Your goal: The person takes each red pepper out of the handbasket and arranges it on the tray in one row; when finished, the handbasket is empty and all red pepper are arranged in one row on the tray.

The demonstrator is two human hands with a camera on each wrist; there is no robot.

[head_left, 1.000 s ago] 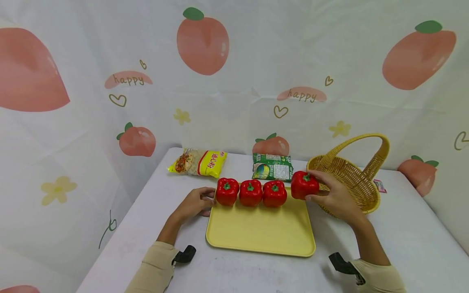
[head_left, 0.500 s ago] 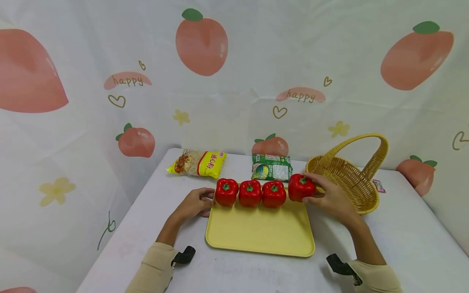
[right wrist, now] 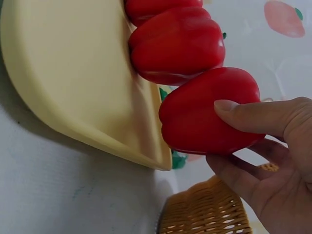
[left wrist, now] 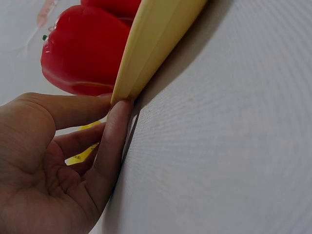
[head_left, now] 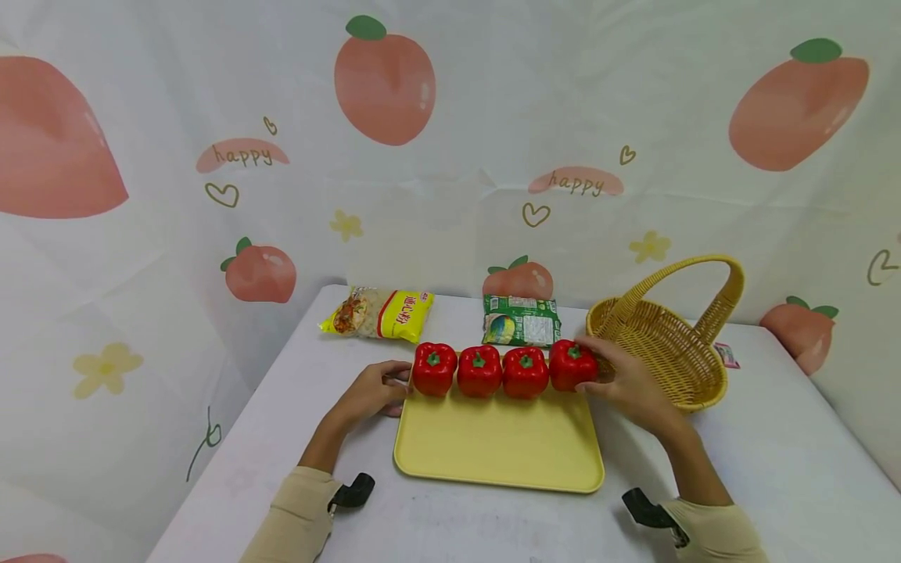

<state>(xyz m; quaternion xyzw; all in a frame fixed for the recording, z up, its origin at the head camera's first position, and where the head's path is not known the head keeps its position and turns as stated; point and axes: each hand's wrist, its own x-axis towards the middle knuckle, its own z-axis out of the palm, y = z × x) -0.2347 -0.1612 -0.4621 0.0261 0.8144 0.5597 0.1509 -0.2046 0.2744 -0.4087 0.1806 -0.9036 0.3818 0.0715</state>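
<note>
Three red bell peppers (head_left: 480, 372) stand in a row along the far edge of a yellow tray (head_left: 500, 446). My right hand (head_left: 629, 387) grips a fourth-in-line red bell pepper (right wrist: 209, 112) at the row's right end, thumb on one side and fingers on the other. It looks slightly tilted in the right wrist view, close to its neighbour at the tray's far right corner. My left hand (head_left: 367, 391) pinches the tray's far left corner between thumb and fingers, as the left wrist view shows, beside the leftmost pepper (left wrist: 87, 51).
A yellow wicker basket (head_left: 655, 344) with a tall handle stands just right of the tray, beside my right hand. Behind the tray lie a yellow pasta bag (head_left: 380, 314) and a green packet (head_left: 522, 320). A printed cloth (head_left: 436, 188) hangs behind the white table (head_left: 450, 532).
My right hand has moved left and down with the bell pepper, bringing it close to the row's right end. The left hand stays at the tray's corner.
</note>
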